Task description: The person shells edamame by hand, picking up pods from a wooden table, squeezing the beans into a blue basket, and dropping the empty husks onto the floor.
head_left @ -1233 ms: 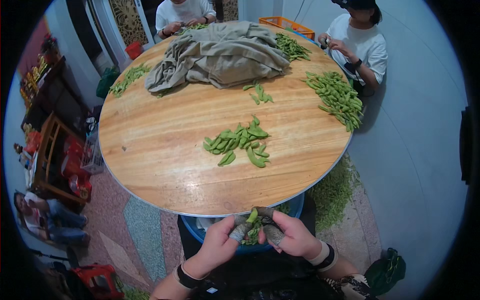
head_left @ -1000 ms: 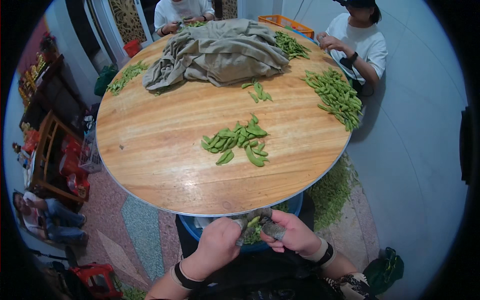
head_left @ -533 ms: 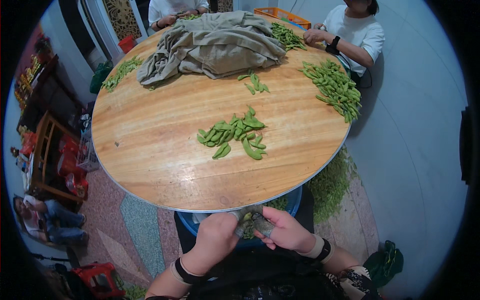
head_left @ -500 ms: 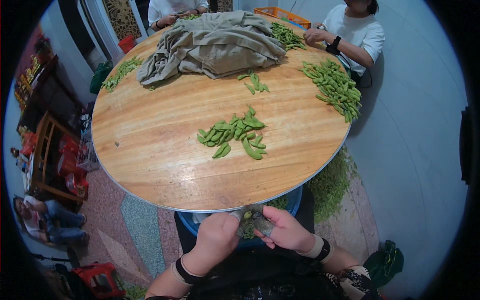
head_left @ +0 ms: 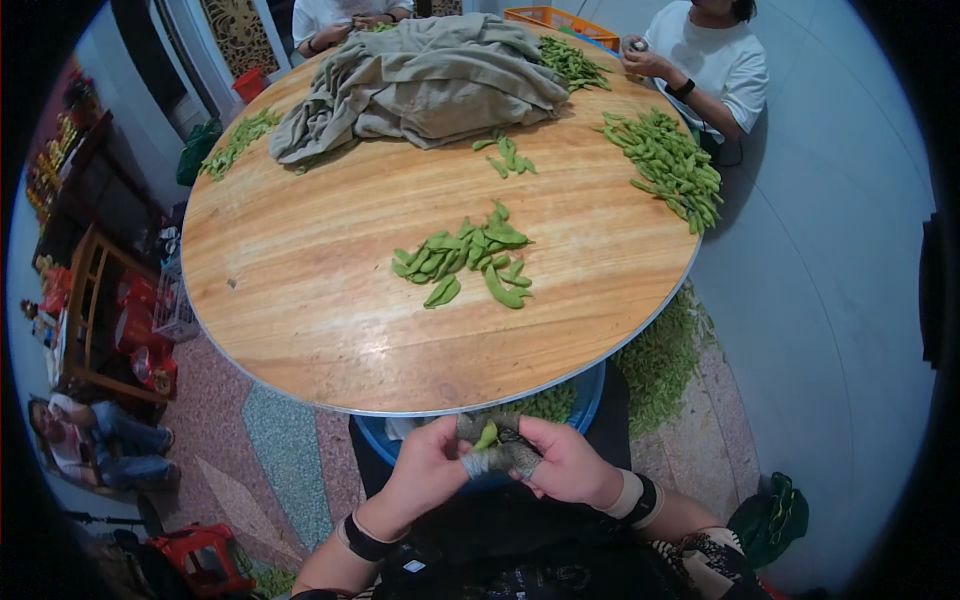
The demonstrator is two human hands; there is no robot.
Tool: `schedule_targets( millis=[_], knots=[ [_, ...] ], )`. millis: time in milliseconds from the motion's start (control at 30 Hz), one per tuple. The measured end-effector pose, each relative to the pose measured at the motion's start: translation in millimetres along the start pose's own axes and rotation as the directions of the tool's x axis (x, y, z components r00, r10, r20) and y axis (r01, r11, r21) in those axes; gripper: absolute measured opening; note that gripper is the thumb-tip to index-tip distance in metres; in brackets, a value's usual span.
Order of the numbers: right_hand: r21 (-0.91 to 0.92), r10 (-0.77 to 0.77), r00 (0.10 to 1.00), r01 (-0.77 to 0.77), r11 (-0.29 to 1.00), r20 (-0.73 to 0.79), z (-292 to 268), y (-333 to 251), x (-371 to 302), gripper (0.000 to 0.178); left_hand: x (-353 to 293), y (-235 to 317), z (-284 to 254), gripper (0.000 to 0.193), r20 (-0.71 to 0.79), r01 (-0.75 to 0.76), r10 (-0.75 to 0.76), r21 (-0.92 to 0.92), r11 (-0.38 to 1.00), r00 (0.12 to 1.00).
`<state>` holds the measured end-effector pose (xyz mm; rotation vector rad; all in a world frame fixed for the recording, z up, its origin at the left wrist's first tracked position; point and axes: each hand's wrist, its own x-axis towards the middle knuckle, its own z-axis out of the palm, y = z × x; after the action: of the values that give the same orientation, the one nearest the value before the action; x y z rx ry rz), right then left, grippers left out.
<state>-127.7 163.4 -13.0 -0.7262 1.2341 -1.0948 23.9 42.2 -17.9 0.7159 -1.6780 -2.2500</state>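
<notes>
A single green soybean pod [head_left: 486, 436] is pinched between my two hands, just off the near edge of the round wooden table [head_left: 330, 330]. My left hand [head_left: 428, 468] is closed on the pod's left side. From the right, my right hand [head_left: 572, 462] closes on it too. Grey wrapping covers the fingertips and thumbs of both hands. Below them sits a blue basin [head_left: 597, 395] with green beans or pods inside, partly hidden by the table and my hands. A small heap of pods [head_left: 465, 252] lies on the table in front of me.
A crumpled grey-green cloth [head_left: 430, 85] covers the far part of the table. More pods [head_left: 665, 165] are heaped at the right edge. Two people in white shirts sit at the far side. Green husks [head_left: 665, 365] cover the floor at right; a red stool [head_left: 205, 560] stands lower left.
My hands have come closer round the pod, and it now shows plainly between the fingertips. The view has shifted slightly. At the right, the other person's hands have lifted off the table.
</notes>
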Motion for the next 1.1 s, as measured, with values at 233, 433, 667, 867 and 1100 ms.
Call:
schedule_targets(
  millis=[233,433,667,867,1100],
  knots=[
    [0.107,-0.067,0.997,0.071,0.992,-0.037,5.5,5.9,2.7,0.047,-1.2,0.3,-6.2,0.017,0.156,-0.338,0.410,0.842,0.420,0.899],
    [0.120,-0.058,0.997,0.064,0.991,-0.058,3.0,5.0,-0.7,0.047,-4.1,-0.4,-11.8,0.010,0.078,0.166,-0.162,-0.055,0.985,0.984],
    [-0.699,-0.558,0.821,0.330,0.634,-0.118,-0.5,-3.9,0.8,0.021,-8.1,-7.2,-1.2,0.013,0.032,-0.084,0.077,0.397,0.914,0.996],
    [-0.651,-0.255,0.964,0.240,0.720,0.073,-19.5,9.2,11.8,0.026,-11.5,7.4,-15.5,0.022,0.349,-0.095,-0.124,0.548,0.831,0.929],
    [-0.541,-0.197,0.977,0.211,0.814,0.083,-30.8,24.3,12.5,0.029,-15.0,-5.5,-25.4,0.023,0.350,0.255,-0.321,0.221,0.941,0.880]
  ],
)
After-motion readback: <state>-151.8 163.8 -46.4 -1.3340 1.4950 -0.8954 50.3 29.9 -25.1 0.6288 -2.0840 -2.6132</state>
